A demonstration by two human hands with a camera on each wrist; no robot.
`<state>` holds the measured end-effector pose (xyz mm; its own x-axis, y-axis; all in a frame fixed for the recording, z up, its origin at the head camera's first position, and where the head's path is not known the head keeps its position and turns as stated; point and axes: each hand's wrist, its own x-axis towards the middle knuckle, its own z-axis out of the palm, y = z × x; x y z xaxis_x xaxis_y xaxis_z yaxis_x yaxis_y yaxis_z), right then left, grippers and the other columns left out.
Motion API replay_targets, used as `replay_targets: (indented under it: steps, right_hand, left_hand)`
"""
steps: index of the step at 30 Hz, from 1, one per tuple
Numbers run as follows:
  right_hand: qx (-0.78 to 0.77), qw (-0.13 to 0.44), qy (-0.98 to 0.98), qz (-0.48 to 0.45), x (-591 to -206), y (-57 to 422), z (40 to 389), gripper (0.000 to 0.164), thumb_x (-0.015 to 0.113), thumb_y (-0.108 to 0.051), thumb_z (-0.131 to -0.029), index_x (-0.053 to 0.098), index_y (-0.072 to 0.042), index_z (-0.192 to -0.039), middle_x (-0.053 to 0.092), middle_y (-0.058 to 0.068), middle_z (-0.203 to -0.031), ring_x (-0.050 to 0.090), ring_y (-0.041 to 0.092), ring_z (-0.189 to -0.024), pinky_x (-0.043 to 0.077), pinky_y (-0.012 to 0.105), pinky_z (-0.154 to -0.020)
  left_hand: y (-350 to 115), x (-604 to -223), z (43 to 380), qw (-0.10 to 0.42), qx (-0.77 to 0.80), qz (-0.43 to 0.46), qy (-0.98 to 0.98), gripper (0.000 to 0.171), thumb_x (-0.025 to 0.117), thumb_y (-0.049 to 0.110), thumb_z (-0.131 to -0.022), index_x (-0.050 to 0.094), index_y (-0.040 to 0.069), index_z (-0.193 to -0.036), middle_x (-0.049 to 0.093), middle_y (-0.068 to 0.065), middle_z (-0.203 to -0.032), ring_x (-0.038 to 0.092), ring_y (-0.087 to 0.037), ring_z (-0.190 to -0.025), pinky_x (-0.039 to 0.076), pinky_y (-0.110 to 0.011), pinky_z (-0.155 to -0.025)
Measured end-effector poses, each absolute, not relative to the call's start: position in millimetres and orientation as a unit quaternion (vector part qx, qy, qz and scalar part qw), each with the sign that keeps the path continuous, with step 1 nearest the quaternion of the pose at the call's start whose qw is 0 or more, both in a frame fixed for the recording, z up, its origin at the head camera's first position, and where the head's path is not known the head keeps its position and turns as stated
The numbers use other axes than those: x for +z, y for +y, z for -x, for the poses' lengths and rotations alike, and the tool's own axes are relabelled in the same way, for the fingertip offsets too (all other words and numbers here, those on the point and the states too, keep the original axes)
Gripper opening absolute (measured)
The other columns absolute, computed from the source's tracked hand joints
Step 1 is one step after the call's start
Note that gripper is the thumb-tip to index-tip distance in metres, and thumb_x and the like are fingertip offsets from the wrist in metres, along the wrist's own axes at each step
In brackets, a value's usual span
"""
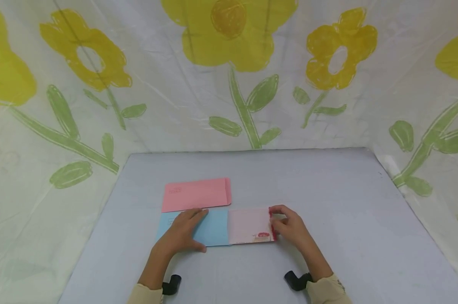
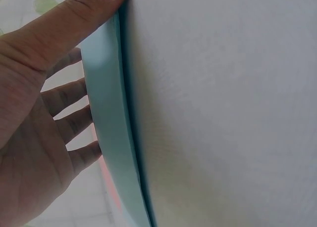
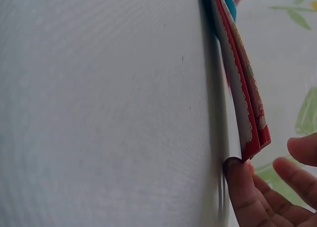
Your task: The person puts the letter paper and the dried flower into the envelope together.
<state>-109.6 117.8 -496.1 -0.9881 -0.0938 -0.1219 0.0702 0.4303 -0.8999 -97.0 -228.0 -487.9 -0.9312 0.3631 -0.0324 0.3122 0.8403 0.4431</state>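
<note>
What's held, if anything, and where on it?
Blue envelope, held across its near and far edges by the left grip. The right grip touches the red end of the pale pink card; can't tell if it pinches.

Blue envelope (image 1: 215,228): is lying beneath left hand (image 1: 183,232). Pink envelope (image 1: 196,195): is lying just beyond blue envelope. Pale pink card (image 1: 249,223): is extending rightward from blue envelope. Right hand (image 1: 291,228): is touching card's red end.
</note>
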Motion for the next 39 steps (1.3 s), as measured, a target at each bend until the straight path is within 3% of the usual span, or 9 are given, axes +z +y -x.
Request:
replay_targets:
  steps: [17, 27, 39]
  right_hand:
    - [-0.520, 0.075, 0.850, 0.017, -499, 112, 109, 0.026, 0.066, -0.005, -0.094, 0.067, -0.006, -0.120, 0.066, 0.013, -0.121, 0.064, 0.017, -0.079, 0.053, 0.031, -0.061]
    - [-0.490, 0.079, 0.868, 0.030, -498, 108, 108, 0.025, 0.068, -0.007, -0.093, 0.068, -0.009, -0.118, 0.066, 0.009, -0.122, 0.065, 0.021, -0.094, 0.054, 0.030, -0.067]
    - [-0.493, 0.068, 0.866, 0.051, -503, 102, 108, 0.024, 0.069, -0.007, -0.092, 0.070, -0.009, -0.116, 0.068, 0.005, -0.116, 0.065, 0.019, -0.091, 0.055, 0.029, -0.066]
  left_hand:
    - [-227, -488, 97, 0.062, 0.218, -0.174, 0.958, 0.110, 0.100, 0.034, -0.055, 0.048, 0.012, -0.149, 0.048, -0.011, -0.148, 0.039, -0.034, -0.139, 0.030, -0.055, -0.114]
    - [-226, -487, 97, 0.059, 0.216, -0.176, 0.959, 0.109, 0.100, 0.034, -0.055, 0.049, 0.012, -0.149, 0.049, -0.010, -0.147, 0.040, -0.034, -0.138, 0.031, -0.055, -0.114]
    - [-227, -485, 97, 0.058, 0.216, -0.181, 0.958, 0.109, 0.100, 0.034, -0.055, 0.049, 0.011, -0.148, 0.049, -0.010, -0.148, 0.040, -0.033, -0.138, 0.030, -0.054, -0.114]
